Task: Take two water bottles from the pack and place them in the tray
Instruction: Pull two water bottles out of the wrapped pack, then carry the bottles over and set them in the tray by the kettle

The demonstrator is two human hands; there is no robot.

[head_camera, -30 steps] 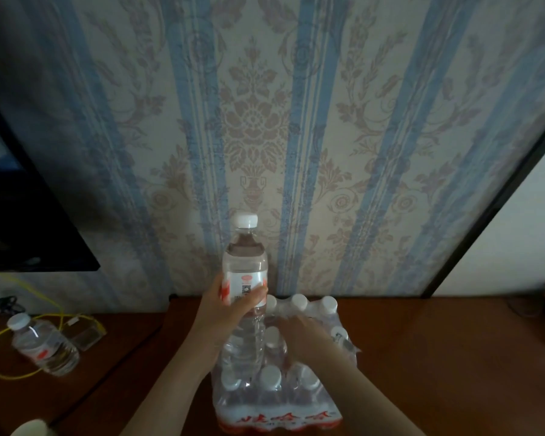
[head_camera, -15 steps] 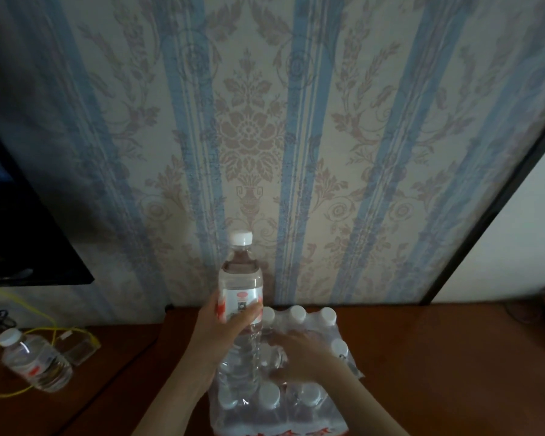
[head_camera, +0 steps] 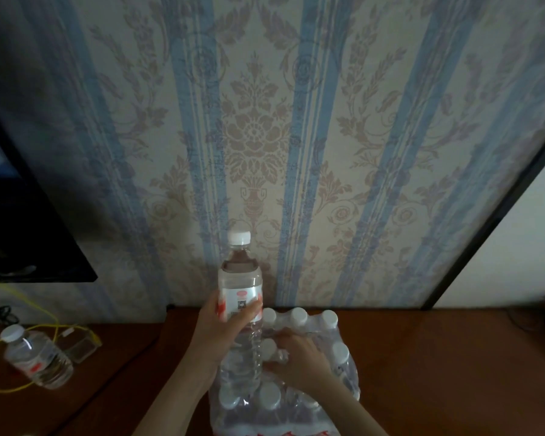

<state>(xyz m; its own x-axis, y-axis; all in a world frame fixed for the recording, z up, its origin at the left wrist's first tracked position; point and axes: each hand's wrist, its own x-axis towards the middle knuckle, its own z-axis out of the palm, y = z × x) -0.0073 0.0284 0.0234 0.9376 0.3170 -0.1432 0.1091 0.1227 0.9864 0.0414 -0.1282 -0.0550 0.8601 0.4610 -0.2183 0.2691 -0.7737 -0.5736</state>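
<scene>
A shrink-wrapped pack of water bottles with white caps stands on the brown wooden table in front of me. My left hand grips a clear water bottle with a white cap and red-and-white label, held upright with its lower part still among the pack's bottles. My right hand lies on top of the pack, fingers pressing on the caps and plastic wrap. No tray is in view.
Another water bottle stands on a lower surface at the left, beside a small clear plastic box and a yellow cable. A dark screen hangs on the patterned wall at the left. A dark door frame runs at the right.
The view has tilted upward slightly, so the pack sits lower in the frame. The bottle in my left hand stays raised at about the same height; my right hand stays on the pack.
</scene>
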